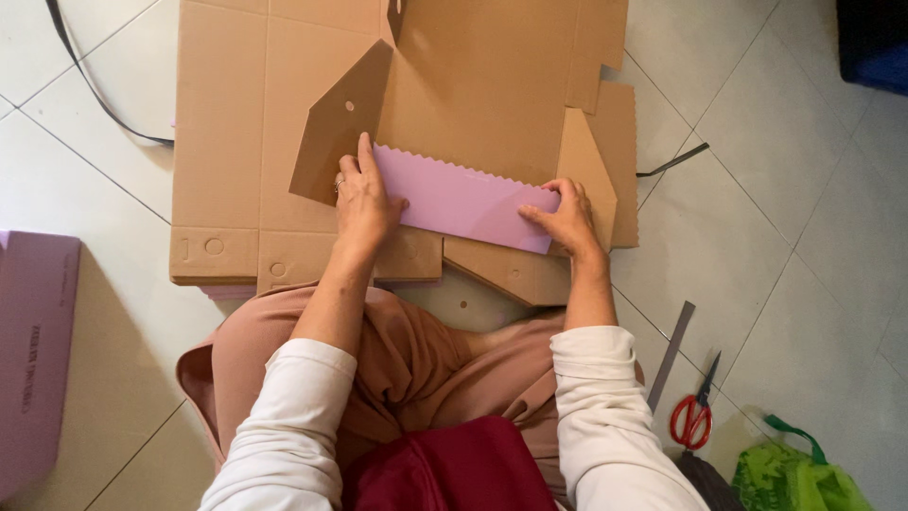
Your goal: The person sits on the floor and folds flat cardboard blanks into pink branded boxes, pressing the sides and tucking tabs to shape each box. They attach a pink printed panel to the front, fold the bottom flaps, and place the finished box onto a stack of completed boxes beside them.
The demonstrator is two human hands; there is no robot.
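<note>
A purple panel [463,201] with a scalloped top edge is held flat against a large unfolded cardboard box [284,123] that lies on the tiled floor [776,208]. The left hand [364,201] is laid palm down on the panel's left end, fingers stretched up along the edge; its grip is released, pressing rather than grasping. A ring is seen on one finger. The right hand [566,220] is set at the panel's right end, its fingers curled over the edge there, lightly clenched on the panel. A raised cardboard flap [340,123] stands just beside the left hand. To the right on the floor, well apart from the box, red-handled scissors [695,412], a grey ruler [672,352] and a green bag [799,473] are seen. A purple board [33,350] lies at the left edge, and a black strap [95,90] runs under the box.
</note>
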